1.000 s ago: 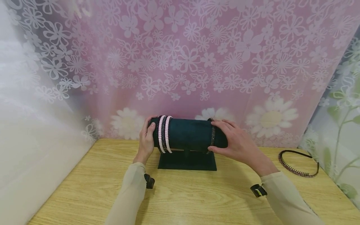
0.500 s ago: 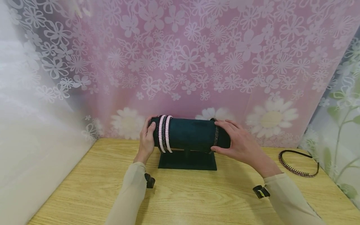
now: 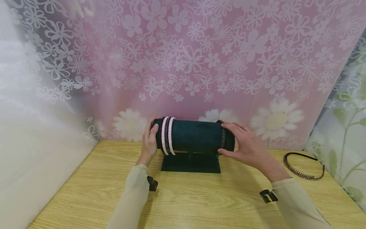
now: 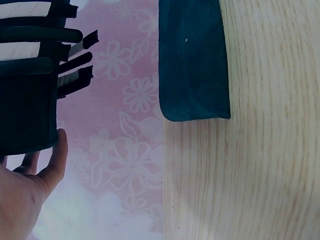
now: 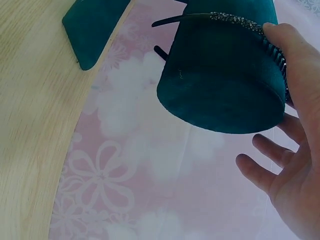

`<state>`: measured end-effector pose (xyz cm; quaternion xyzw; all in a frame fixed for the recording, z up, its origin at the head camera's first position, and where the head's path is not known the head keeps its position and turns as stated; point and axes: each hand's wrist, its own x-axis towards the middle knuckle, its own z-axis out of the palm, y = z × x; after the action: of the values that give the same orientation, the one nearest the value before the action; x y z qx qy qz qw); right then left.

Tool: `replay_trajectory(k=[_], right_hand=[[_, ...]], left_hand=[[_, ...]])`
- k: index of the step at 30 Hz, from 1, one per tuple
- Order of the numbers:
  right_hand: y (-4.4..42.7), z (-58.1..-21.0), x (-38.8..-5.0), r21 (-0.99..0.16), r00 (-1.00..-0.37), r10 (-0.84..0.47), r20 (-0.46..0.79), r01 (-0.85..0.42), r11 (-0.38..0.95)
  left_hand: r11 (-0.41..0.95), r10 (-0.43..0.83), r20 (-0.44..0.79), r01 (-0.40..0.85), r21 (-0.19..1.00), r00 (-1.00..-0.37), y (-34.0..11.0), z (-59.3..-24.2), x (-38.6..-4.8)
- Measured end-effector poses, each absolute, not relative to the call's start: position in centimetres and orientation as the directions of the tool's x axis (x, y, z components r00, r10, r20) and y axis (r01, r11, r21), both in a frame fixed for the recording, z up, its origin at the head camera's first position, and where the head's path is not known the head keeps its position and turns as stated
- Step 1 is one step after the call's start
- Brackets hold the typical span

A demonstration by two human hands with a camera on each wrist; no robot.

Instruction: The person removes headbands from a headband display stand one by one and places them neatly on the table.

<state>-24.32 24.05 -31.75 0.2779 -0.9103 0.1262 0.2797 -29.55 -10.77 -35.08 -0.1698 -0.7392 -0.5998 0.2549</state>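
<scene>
A dark green velvet headband stand (image 3: pixel 197 136), a horizontal roll on a flat base (image 3: pixel 190 164), stands in the head view's middle. My left hand (image 3: pixel 148 144) grips the roll's left end, thumb in front. Close to that thumb sit pale pink headbands (image 3: pixel 170 136) with a dark glittery headband (image 3: pixel 167 140) between them. Near the roll's right end, my right hand (image 3: pixel 248 144) holds another dark glittery headband (image 3: pixel 223 136), thumb below and fingertips above. In the right wrist view the same beaded band (image 5: pixel 235 18) arches over the roll, its tips free past the edge.
Another dark toothed headband (image 3: pixel 298 174) lies on the wooden table (image 3: pixel 183 203) to the right. A pink flowered curtain (image 3: pixel 183 63) hangs directly behind the stand. Pale curtains close off both sides. Each wrist wears a small black camera mount (image 3: pixel 268 196).
My right hand has slid the dark glittery headband a little to the right along the roll, toward its end. My left hand and the stand have stayed put.
</scene>
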Motion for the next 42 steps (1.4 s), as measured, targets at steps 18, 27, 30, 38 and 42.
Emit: replay_trajectory(k=[18,27,30,38,42], right_hand=[[24.8,-31.9,-24.3,-0.072,-0.673,-0.452,0.585,-0.599,0.798],[24.9,-32.1,-24.3,-0.070,-0.656,-0.458,0.600,-0.613,0.787],[25.0,-32.2,-24.3,-0.072,-0.645,-0.464,0.607,-0.626,0.776],[25.3,-32.4,-24.3,-0.101,-0.642,-0.470,0.605,-0.648,0.755],[25.4,-32.4,-24.2,-0.173,-0.676,-0.460,0.576,-0.651,0.740]], left_hand=[[0.226,-0.059,0.572,0.547,0.806,-0.818,-10.8,-35.1,-29.6],[0.232,-0.052,0.583,0.558,0.797,-0.811,-10.7,-35.0,-29.6],[0.226,-0.051,0.581,0.557,0.799,-0.812,-10.7,-35.1,-29.6],[0.223,-0.051,0.585,0.562,0.797,-0.809,-10.7,-35.0,-29.5],[0.227,-0.052,0.575,0.551,0.803,-0.817,-10.8,-35.0,-29.5]])
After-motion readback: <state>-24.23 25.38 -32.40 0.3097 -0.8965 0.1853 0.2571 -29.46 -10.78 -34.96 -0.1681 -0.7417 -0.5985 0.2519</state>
